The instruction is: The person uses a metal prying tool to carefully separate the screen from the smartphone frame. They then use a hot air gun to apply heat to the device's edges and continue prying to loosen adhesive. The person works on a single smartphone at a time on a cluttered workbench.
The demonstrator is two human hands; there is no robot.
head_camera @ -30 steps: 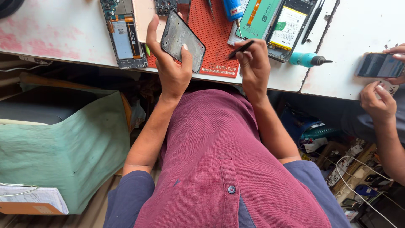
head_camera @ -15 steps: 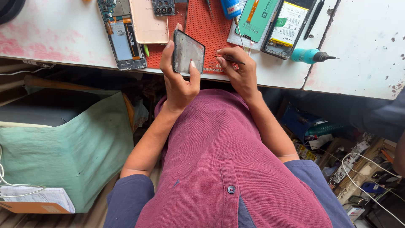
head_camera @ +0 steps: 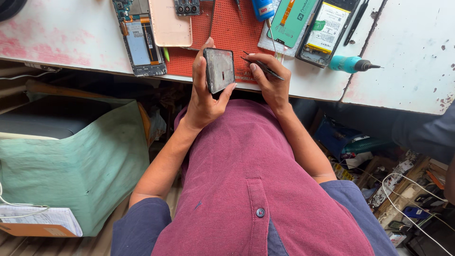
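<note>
I am sitting at a white counter [head_camera: 66,33], worn and stained pink on its left part. A green cloth-covered bulk [head_camera: 71,166] is lying below it on my left. An orange-red work mat [head_camera: 222,28] is covering the counter's middle, just in front of my hands. On the mat's left side an opened phone chassis [head_camera: 140,40] is lying with its boards exposed, and a pale pink back cover [head_camera: 169,23] is resting just beside it. To the right, a second opened phone with its battery showing [head_camera: 327,28] is lying next to a green panel [head_camera: 290,21], and a teal screwdriver [head_camera: 350,64] is lying near the counter edge.

My left hand [head_camera: 204,92] is grasping a dark phone body [head_camera: 219,69], fingers wrapped round its edges, holding it upright above the counter edge and over my lap. My right hand [head_camera: 268,78] is pinching a slim black tool [head_camera: 263,66], probably tweezers, its tip pointing toward the phone body's right edge; whether they are touching I cannot tell.
</note>
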